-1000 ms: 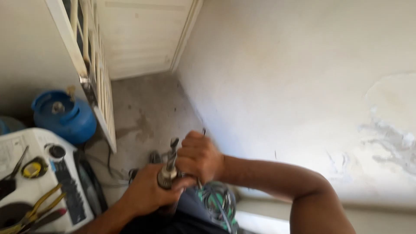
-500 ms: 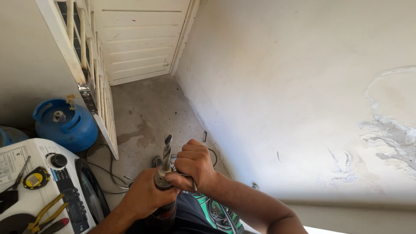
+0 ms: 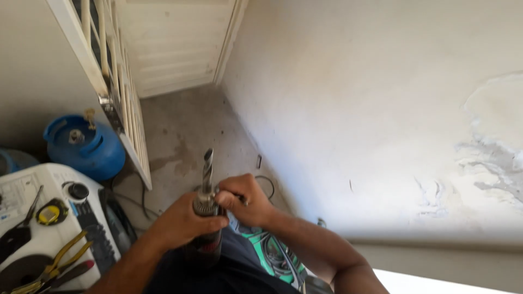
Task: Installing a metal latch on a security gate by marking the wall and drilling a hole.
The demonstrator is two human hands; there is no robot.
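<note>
1. The drill [image 3: 206, 228] stood upright low in the frame's centre, its twist bit [image 3: 207, 170] pointing upward.
2. The left hand [image 3: 182, 220] was wrapped around the chuck [image 3: 204, 206].
3. The right hand [image 3: 245, 198] was pinched against the chuck's side, touching the left.
4. Nearby: blue gas cylinder [image 3: 84, 146], yellow-handled pliers [image 3: 60, 261], tape measure [image 3: 49, 213] on a white surface [image 3: 52, 239].

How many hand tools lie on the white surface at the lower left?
3: yellow-handled pliers at the front, a yellow tape measure behind them, and a dark-handled tool at the left edge. More may be hidden beyond the frame.
</note>
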